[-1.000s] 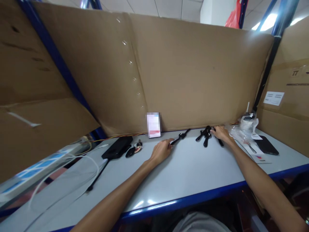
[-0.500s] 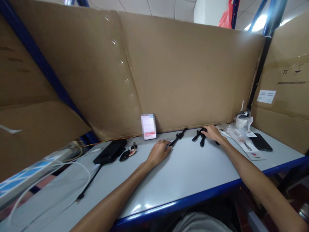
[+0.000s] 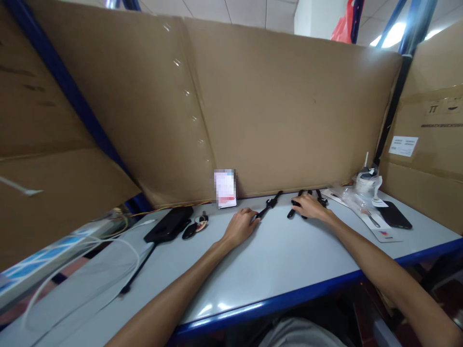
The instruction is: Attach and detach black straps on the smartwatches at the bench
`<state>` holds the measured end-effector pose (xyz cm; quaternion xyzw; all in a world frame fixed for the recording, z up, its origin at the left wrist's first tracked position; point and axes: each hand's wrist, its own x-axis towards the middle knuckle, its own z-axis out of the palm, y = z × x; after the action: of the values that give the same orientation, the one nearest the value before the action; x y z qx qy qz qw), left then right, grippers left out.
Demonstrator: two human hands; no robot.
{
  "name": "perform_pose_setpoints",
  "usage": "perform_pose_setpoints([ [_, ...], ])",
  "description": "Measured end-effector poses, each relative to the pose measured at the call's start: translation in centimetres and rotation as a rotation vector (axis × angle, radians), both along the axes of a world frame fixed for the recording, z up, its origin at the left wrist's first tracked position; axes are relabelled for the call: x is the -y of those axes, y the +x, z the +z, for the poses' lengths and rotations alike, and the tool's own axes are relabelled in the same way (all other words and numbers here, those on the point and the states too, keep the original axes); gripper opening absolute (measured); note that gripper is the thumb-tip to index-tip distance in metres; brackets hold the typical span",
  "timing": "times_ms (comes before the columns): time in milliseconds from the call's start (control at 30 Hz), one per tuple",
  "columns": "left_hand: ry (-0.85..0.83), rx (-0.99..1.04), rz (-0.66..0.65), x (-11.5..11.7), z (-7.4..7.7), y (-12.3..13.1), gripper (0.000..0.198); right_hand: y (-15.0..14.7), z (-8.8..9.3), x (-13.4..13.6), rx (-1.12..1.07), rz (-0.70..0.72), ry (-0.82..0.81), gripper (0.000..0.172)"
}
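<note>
A black spokeshave (image 3: 270, 203) with a shiny middle lies slanted on the grey tabletop (image 3: 275, 260). My left hand (image 3: 241, 226) rests on the table with curled fingertips closed on its near handle end. To the right, several more black spokeshaves lie side by side near the cardboard. My right hand (image 3: 311, 206) reaches over them, its thumb and fingers closed on the leftmost spokeshave (image 3: 291, 212). The hand covers most of that tool and part of the middle one. Another spokeshave (image 3: 320, 198) shows just beyond the knuckles.
Cardboard walls (image 3: 282, 111) stand behind and beside. A phone-like screen (image 3: 226, 190) leans at the back. Left are a black device (image 3: 168, 225), keys (image 3: 190, 230) and white cables (image 3: 133, 250). Right are a carded tool pack (image 3: 383, 233), a plastic-wrapped cup (image 3: 366, 183) and a black phone (image 3: 394, 215).
My right hand has shifted left, from the middle of the spokeshave group to the leftmost one, uncovering the right one. My left hand stays at its spokeshave. The view has moved slightly.
</note>
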<state>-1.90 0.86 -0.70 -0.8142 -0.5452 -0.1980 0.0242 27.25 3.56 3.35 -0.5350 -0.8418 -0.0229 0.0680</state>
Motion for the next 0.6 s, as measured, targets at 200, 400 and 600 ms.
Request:
perform_pose_setpoints([
  [200, 0.016, 0.020, -0.018, -0.5, -0.5, -0.5, 0.035, -3.3, 0.7, 3.6, 0.026, 0.155, 0.065, 0.041],
  [400, 0.010, 0.056, -0.023, -0.4, -0.3, -0.6, 0.038, -5.2, 2.5, 8.5, 0.055, 0.290, -0.056, 0.048],
  [600, 0.021, 0.111, 0.040, -0.8, -0.2, -1.3, 0.036, -5.4, 2.7, 9.9, -0.061, 0.585, -0.255, 0.050],
])
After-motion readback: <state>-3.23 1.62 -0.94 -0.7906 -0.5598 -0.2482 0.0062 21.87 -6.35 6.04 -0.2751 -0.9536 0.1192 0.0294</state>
